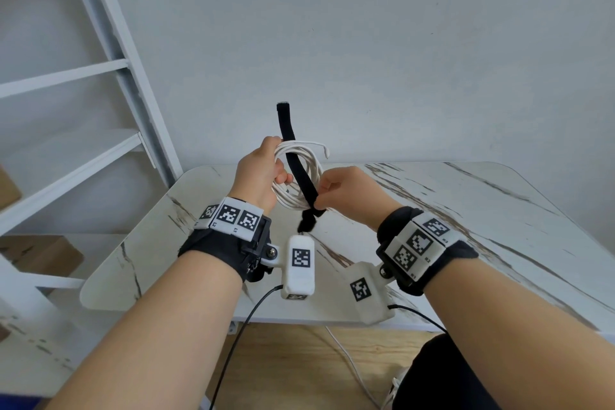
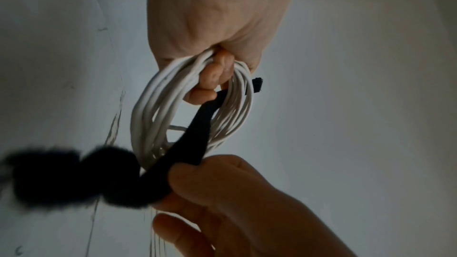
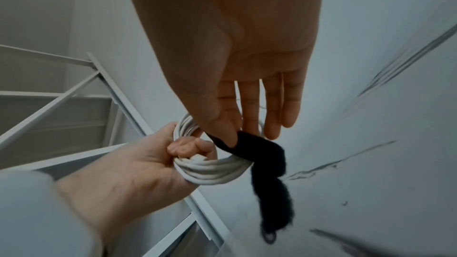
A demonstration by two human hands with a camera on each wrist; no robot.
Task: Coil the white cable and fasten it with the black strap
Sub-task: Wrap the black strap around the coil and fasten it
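The left hand point(image 1: 259, 173) has its fingers curled through the middle of the white cable point(image 1: 301, 173), which is wound into a bundle of several loops and held up in the air above the marble-patterned table point(image 1: 466, 210); one short cable end point(image 1: 321, 147) sticks out loose at the top of the bundle. The right hand point(image 1: 349, 191) pinches the black strap point(image 1: 296, 156) between thumb and forefinger near its lower part, with the other fingers stretched out fairly straight, as the right wrist view shows. The strap lies across the face of the coil, touching the loops, its upper end standing free above the bundle and its fuzzy lower end hanging below the pinch. So the coiling looks done, and the step in hand seems to be the fastening, which is only begun: the strap crosses the coil but is not yet closed round it. The next move probably calls for the right hand to carry one end of the strap round the back of the bundled loops, or through the coil's opening, draw it snug, and press it onto itself, while the left hand keeps the loops gathered so none springs out. The loose cable end may need tucking under the strap.
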